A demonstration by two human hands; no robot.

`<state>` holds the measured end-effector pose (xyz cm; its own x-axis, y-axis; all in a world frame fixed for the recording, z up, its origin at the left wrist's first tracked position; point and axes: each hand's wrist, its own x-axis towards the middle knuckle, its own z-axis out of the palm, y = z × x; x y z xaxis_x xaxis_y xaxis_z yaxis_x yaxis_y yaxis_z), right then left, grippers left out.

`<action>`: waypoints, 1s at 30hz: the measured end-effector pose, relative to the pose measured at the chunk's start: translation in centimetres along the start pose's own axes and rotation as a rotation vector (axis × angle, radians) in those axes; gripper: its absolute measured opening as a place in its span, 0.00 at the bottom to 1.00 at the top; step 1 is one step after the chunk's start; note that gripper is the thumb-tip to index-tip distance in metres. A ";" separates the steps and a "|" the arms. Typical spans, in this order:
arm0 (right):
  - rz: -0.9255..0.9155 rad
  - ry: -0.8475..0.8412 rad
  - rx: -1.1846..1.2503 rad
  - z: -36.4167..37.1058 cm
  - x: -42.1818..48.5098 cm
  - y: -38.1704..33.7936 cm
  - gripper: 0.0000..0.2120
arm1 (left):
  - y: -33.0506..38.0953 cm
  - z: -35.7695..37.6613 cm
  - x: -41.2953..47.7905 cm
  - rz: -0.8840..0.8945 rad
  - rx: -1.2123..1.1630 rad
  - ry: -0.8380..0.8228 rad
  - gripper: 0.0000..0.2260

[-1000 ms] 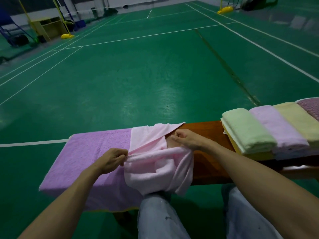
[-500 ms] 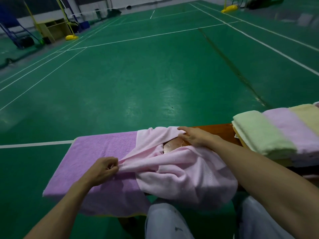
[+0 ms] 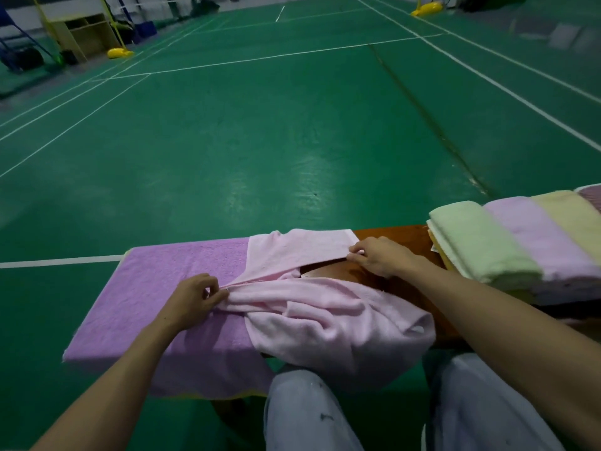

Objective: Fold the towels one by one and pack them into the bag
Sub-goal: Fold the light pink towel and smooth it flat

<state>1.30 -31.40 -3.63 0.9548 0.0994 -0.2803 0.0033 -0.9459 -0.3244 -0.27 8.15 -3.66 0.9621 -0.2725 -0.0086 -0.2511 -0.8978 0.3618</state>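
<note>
**Pink towel drawn out between two hands on courtside bench**

A pink towel (image 3: 341,320) is seen half-spread and half-bunched across a wooden bench (image 3: 396,237), its slack bulk sagging over the near edge onto the person's knees (image 3: 302,408). A gathered edge is pinched by the left hand (image 3: 192,299) at the towel's left end, fingers curled tight on the cloth. A flat far corner is pinched by the right hand (image 3: 380,257), thumb and fingertips closed on the hem.

The line between the two grips runs left to right along the bench, tilted a little — the left grip lies nearer the body, the right one farther off. The loose cloth hangs on the near side of that line, between the arms. It is judged that the towel must be pulled taut along this axis before any fold can be laid.

The towel's left part overlaps a purple towel (image 3: 162,288) spread flat on the bench. A row of folded towels (image 3: 507,242) is stacked at the right, well apart from both hands — no bag is in view. Green court floor (image 3: 260,141) lies beyond.
</note>
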 end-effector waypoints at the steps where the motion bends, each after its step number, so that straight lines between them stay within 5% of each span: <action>1: 0.017 0.004 -0.024 -0.3 -0.4 0.2 0.21 | 0.3 0.1 0.2 -0.005 -0.006 -0.004 0.12; 6: 0.115 -0.066 -0.087 -1.7 -2.6 0.4 0.32 | 1.5 0.5 0.9 -0.020 -0.036 -0.007 0.09; 11: 0.119 -0.208 -0.201 -1.4 -5.1 0.7 0.58 | 1.8 1.0 1.5 -0.062 -0.055 0.033 0.06; 14: 0.087 -0.196 -0.250 -0.4 -5.7 1.0 0.60 | 1.8 1.1 1.6 -0.078 -0.069 0.062 0.06; 30: 0.050 -0.021 0.045 -3.4 -2.3 3.7 0.12 | 1.2 0.7 2.4 -0.138 -0.075 -0.005 0.08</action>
<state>0.13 -36.22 -1.09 0.9469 0.0591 -0.3160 -0.0584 -0.9350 -0.3499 1.68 6.23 -3.88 0.9864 -0.1501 -0.0671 -0.1078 -0.8986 0.4252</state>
